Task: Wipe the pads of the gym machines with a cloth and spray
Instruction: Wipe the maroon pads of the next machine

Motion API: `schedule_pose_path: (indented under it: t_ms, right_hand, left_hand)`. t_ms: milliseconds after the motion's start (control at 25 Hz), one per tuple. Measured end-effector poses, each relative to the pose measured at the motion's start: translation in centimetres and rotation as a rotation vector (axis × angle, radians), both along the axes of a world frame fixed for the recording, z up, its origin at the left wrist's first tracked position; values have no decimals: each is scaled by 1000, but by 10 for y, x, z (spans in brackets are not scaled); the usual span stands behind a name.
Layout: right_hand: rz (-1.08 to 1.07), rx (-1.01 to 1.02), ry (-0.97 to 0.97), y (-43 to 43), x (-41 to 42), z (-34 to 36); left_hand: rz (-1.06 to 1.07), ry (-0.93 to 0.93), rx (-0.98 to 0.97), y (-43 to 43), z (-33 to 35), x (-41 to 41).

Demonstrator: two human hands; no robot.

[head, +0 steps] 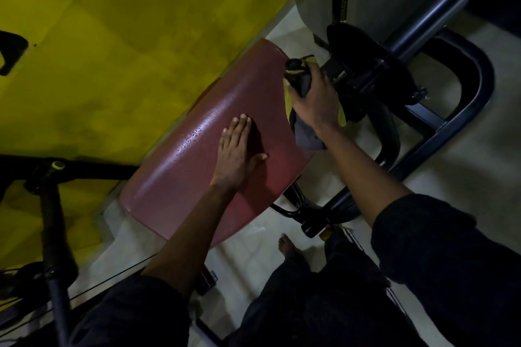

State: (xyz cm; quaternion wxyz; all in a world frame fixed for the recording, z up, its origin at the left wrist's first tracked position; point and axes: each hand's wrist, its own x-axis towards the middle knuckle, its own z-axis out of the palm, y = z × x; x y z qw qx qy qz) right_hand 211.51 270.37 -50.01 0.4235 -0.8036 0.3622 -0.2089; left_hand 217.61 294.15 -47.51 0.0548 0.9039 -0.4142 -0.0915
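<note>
We see dark sleeves, the left sleeve [135,315] at bottom left and the right sleeve [437,239] at lower right, leaving the forearms uncovered. The left hand [239,149] and right hand [315,98] are bare. Dark trousers [310,304] with pale side stripes fill the bottom centre, below a bare foot [286,244].

Pretty simple setup: the pad [197,177] is set mid-scene, slanted from near left to far right. The left grip [236,155] is laid flat on its middle. The right grip [313,96] is held at the pad's far right edge, with a cloth [307,135] bunched in it. A wall [127,36] is placed left of the pad, the machine frame [465,110] right of it, on the floor [253,256].
</note>
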Motion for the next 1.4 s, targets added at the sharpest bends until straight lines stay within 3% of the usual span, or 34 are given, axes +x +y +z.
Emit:
schedule_pose_path:
  t_ms: [160,280,520,640,800,960,1080,1280,1400]
  right_hand:
    - [-135,115,29,6,-29,-17]
    - [-124,67,161,5,-15,-13]
    - [93,-213,192,29,34,19]
    - [227,-400,164,46,1,-1]
    - [301,-391,159,68,-2,2]
    - [643,-539,154,90,26,19]
    - [769,-538,94,59,30,19]
    - [365,-472,118,47,39,21]
    - [302,-468,125,93,43,21]
  left_hand:
    - [-6,-3,-12,1,0,-1]
    - [-4,0,-29,2,0,-3]
    - [-55,-38,-15,5,7,-2]
    - [109,-133,-75,28,12,3]
    - [212,-128,-63,66,10,9]
    - [150,-94,-55,67,18,10]
    - [168,-140,-61,92,19,12]
    - [250,-141,-81,136,18,21]
    - [242,-109,-99,144,18,24]
